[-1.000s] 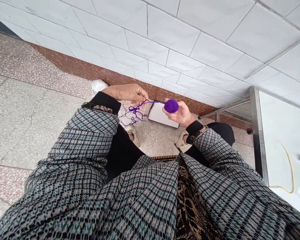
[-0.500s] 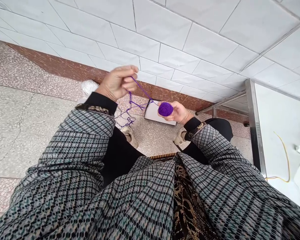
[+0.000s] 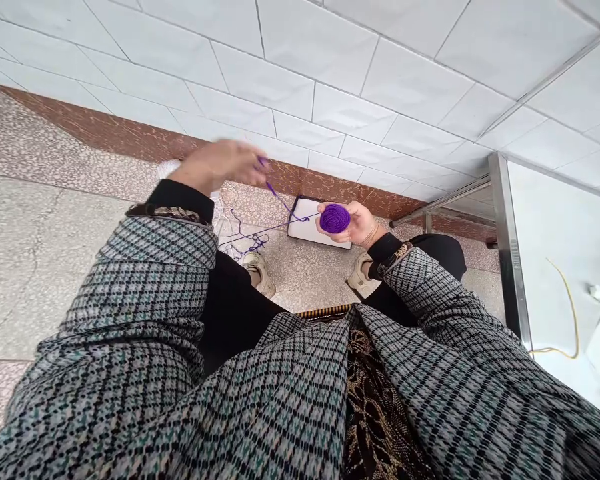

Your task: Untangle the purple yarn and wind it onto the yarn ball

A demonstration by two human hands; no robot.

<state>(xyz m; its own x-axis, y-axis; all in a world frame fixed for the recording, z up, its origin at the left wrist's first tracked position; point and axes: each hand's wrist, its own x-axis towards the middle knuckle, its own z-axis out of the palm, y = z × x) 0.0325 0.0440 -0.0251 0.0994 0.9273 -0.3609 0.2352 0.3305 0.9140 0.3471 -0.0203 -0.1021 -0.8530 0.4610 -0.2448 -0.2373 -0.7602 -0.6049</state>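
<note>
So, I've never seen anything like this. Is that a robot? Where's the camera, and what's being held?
No robot here: these are a person's own bare hands. The camera is worn on the head and looks forward and down, so sleeves and lap fill the lower part.

The right hand holds a ball of purple yarn. A purple strand runs up to the fingers of the left hand, which is blurred, so its exact grip is hard to make out.

Below, more purple yarn lies loosely tangled on the speckled floor, near a shoe. A white, dark-edged rectangular thing sits by the wall.
</note>
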